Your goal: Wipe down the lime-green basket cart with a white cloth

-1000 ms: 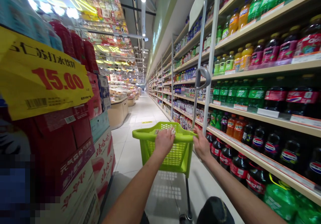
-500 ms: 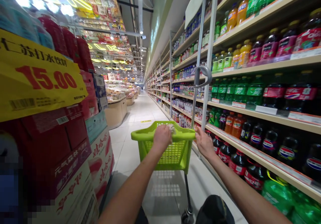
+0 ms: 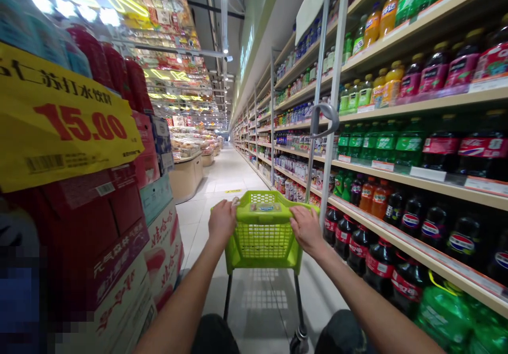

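Note:
A bright green shopping cart [image 3: 264, 243] with a lattice basket stands in front of me, its handle [image 3: 265, 216] running crosswise. My left hand [image 3: 221, 220] is closed over the handle's left end. A small whitish scrap [image 3: 235, 201] shows at that hand's fingers; what it is I cannot make out. Near the right end, my right hand [image 3: 308, 229] is wrapped over the same handle, its fingers curled on top. A label is visible on the handle between the hands. Dark-clothed knees show below, and a caster is at the bottom.
Shelves of soda bottles [image 3: 397, 142] line the right side, with an upright metal pole [image 3: 317, 63] carrying a grey loop. Stacked drink cartons [image 3: 159, 248] and a yellow price sign [image 3: 79, 126] stand close on the left. Ahead, a tiled aisle [image 3: 230, 166] passes wooden display bins [image 3: 188, 177].
My left hand has slid from the handle's middle to its left end. My right hand has moved inward and closed over the handle. The cart looks more squarely turned ahead.

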The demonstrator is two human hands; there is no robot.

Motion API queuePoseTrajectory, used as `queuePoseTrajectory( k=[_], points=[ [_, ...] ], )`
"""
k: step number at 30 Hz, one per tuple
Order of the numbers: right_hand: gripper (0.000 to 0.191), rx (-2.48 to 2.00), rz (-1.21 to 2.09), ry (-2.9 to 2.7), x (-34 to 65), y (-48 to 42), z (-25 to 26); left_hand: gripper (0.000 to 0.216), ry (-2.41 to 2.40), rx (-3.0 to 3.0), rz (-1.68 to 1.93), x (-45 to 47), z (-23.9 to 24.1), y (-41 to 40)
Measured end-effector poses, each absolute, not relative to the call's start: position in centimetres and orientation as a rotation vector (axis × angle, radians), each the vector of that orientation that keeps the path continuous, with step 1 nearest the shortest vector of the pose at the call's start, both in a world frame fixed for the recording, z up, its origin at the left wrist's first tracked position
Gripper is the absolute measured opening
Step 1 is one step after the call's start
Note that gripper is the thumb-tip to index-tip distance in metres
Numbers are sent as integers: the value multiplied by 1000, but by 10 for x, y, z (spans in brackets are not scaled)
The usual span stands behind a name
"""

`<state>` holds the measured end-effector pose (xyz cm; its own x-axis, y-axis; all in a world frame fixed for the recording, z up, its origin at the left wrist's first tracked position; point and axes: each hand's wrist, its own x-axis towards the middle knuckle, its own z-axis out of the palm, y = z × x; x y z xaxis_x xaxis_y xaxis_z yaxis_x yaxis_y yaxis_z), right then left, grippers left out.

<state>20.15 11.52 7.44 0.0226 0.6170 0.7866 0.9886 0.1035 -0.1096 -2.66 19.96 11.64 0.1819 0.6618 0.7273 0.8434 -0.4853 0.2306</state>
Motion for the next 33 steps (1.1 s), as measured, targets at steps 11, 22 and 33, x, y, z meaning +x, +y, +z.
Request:
queuePoseTrajectory(
  k=[11, 22, 33],
  points=[
    [36, -1555, -756, -1680, 201, 115, 70, 27, -1105, -2471, -1163, 9, 118, 186],
    [36, -1539, -710, -1616, 194, 116, 67, 25, -1335, -2313, -1219, 27, 116, 177],
    [36, -1533, -693, -1623, 195, 114, 68, 25, -1443, -2333, -1217, -3, 122, 189]
  ],
)
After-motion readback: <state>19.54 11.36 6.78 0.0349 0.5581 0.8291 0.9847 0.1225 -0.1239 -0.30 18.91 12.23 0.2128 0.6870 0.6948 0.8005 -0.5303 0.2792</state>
